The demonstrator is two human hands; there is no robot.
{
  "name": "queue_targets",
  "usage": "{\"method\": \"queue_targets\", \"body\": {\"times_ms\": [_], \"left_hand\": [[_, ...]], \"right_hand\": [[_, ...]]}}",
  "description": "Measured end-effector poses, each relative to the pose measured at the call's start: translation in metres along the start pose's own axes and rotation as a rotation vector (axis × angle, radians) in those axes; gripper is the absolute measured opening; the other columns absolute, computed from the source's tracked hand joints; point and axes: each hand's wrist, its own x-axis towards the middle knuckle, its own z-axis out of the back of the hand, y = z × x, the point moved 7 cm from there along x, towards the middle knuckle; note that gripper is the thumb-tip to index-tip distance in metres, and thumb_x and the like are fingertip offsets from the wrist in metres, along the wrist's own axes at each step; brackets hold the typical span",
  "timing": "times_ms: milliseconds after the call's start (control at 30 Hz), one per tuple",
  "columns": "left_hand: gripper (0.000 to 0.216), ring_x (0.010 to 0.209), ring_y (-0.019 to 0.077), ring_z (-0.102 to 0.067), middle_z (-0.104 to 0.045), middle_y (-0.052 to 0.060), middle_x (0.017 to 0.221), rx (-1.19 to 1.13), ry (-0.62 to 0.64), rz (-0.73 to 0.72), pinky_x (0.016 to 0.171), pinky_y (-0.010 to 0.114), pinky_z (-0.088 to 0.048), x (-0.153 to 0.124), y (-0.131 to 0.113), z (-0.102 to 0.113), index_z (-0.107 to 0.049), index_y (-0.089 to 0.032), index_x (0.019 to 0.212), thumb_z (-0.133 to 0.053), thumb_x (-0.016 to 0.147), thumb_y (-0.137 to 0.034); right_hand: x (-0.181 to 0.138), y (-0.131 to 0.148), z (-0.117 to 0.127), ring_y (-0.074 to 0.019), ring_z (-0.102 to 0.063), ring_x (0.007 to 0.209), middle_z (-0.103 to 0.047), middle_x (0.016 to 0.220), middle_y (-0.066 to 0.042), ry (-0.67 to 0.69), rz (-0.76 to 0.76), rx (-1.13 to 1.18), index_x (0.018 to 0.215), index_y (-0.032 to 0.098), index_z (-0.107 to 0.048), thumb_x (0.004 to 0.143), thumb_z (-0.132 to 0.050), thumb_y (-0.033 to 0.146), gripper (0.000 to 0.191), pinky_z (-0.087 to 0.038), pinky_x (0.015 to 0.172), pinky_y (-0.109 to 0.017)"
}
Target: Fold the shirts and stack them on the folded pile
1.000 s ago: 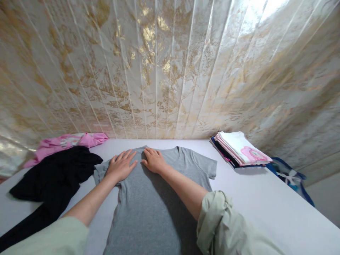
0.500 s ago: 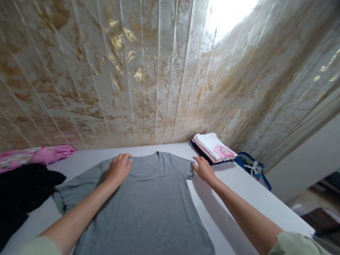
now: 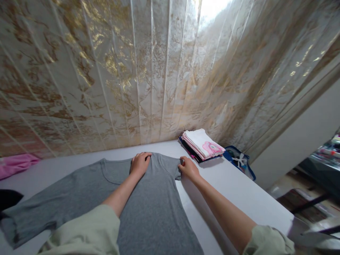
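Note:
A grey short-sleeved T-shirt [image 3: 150,209] lies spread out, its neckline toward the curtain and its lower part cut off by the picture's bottom edge. My left hand [image 3: 139,164] rests on the shoulder just right of the neckline, its fingers bent and gripping the cloth near the top edge. At the right sleeve's end, my right hand [image 3: 189,168] pinches the fabric between thumb and fingers. The left sleeve stretches flat to the lower left, beyond my left forearm.
Folded clothes [image 3: 202,145] are stacked at the back right of the white table [image 3: 228,191]. Beyond them sits a blue-edged bag [image 3: 240,161]. Pink cloth [image 3: 18,164] and black cloth [image 3: 9,199] lie at the left. A gold-patterned curtain [image 3: 148,78] hangs behind.
My left hand has moved right across the neckline to the other shoulder. My right hand has closed on the sleeve end. The view has turned somewhat to the right.

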Motion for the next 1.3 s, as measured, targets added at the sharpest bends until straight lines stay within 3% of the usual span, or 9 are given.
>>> {"method": "queue_targets", "body": {"times_ms": [267, 400, 500, 633, 733, 900, 1133, 1200, 1300], "left_hand": [[0.043, 0.123, 0.0194, -0.051, -0.056, 0.000, 0.138, -0.014, -0.027, -0.026, 0.103, 0.033, -0.040, 0.000, 0.006, -0.005, -0.056, -0.026, 0.131, -0.043, 0.090, -0.023], [0.045, 0.125, 0.0213, -0.050, -0.055, 0.001, 0.140, -0.002, -0.016, -0.031, 0.103, 0.036, -0.040, 0.001, 0.006, -0.007, -0.054, -0.027, 0.133, -0.044, 0.090, -0.024], [0.046, 0.125, 0.0219, -0.050, -0.055, 0.001, 0.140, 0.007, 0.002, -0.040, 0.104, 0.038, -0.039, 0.000, 0.004, -0.008, -0.054, -0.027, 0.133, -0.044, 0.089, -0.024], [0.046, 0.125, 0.0211, -0.050, -0.054, 0.000, 0.141, 0.016, 0.008, -0.043, 0.104, 0.038, -0.039, 0.000, 0.003, -0.008, -0.052, -0.030, 0.134, -0.042, 0.090, -0.024], [0.046, 0.125, 0.0206, -0.050, -0.053, -0.001, 0.142, 0.024, 0.008, -0.042, 0.103, 0.037, -0.039, 0.000, 0.004, -0.008, -0.051, -0.030, 0.135, -0.042, 0.090, -0.024], [0.045, 0.124, 0.0219, -0.050, -0.054, 0.002, 0.141, 0.052, 0.012, -0.043, 0.102, 0.037, -0.039, 0.001, 0.004, -0.011, -0.050, -0.027, 0.135, -0.042, 0.091, -0.026], [0.041, 0.122, 0.0238, -0.051, -0.059, 0.005, 0.134, 0.111, 0.008, -0.042, 0.103, 0.038, -0.038, 0.001, 0.002, -0.013, -0.056, -0.025, 0.129, -0.043, 0.090, -0.025], [0.041, 0.122, 0.0236, -0.050, -0.059, 0.005, 0.133, 0.118, 0.005, -0.044, 0.102, 0.038, -0.038, 0.001, 0.002, -0.013, -0.056, -0.026, 0.129, -0.042, 0.090, -0.025], [0.041, 0.121, 0.0239, -0.050, -0.059, 0.005, 0.133, 0.123, 0.005, -0.043, 0.102, 0.038, -0.038, 0.001, 0.002, -0.013, -0.056, -0.026, 0.129, -0.042, 0.091, -0.025]], "right_hand": [[0.003, -0.002, 0.013, -0.0159, -0.058, 0.087, -0.064, 0.095, -0.004, -0.067, 0.023, -0.066, 0.105, 0.021, -0.062, 0.082, -0.047, 0.011, 0.029, -0.036, 0.068, -0.024], [0.003, -0.004, 0.016, -0.0160, -0.059, 0.083, -0.064, 0.090, -0.003, -0.068, -0.020, -0.062, 0.102, 0.020, -0.059, 0.085, -0.052, 0.021, 0.019, -0.034, 0.064, -0.024], [-0.002, 0.005, 0.009, -0.0168, -0.058, 0.082, -0.062, 0.097, -0.003, -0.036, -0.005, -0.141, 0.102, 0.022, -0.058, 0.086, -0.057, 0.031, 0.018, -0.031, 0.060, -0.024], [-0.003, 0.015, 0.007, -0.0164, -0.058, 0.080, -0.061, 0.097, -0.004, -0.042, 0.026, -0.215, 0.093, 0.023, -0.060, 0.087, -0.050, 0.023, 0.011, -0.030, 0.059, -0.025], [0.003, 0.011, 0.017, -0.0167, -0.057, 0.079, -0.060, 0.093, -0.004, -0.064, 0.024, -0.208, 0.089, 0.022, -0.061, 0.087, -0.050, 0.021, 0.011, -0.031, 0.060, -0.026], [0.015, -0.002, 0.041, -0.0169, -0.057, 0.084, -0.060, 0.095, -0.006, -0.211, 0.025, -0.154, 0.094, 0.019, -0.059, 0.089, -0.048, 0.018, 0.012, -0.034, 0.067, -0.026], [0.003, -0.003, 0.036, -0.0148, -0.058, 0.083, -0.063, 0.091, -0.003, -0.093, 0.109, -0.019, 0.096, 0.019, -0.059, 0.086, -0.055, 0.020, 0.011, -0.036, 0.067, -0.023], [-0.009, -0.007, 0.034, -0.0145, -0.057, 0.076, -0.064, 0.083, -0.001, -0.043, 0.094, 0.008, 0.086, 0.019, -0.059, 0.085, -0.056, 0.024, 0.006, -0.035, 0.064, -0.023], [-0.032, -0.007, 0.018, -0.0141, -0.055, 0.067, -0.062, 0.072, 0.000, 0.112, 0.088, 0.063, 0.073, 0.020, -0.057, 0.082, -0.062, 0.034, 0.017, -0.034, 0.059, -0.023]]}}
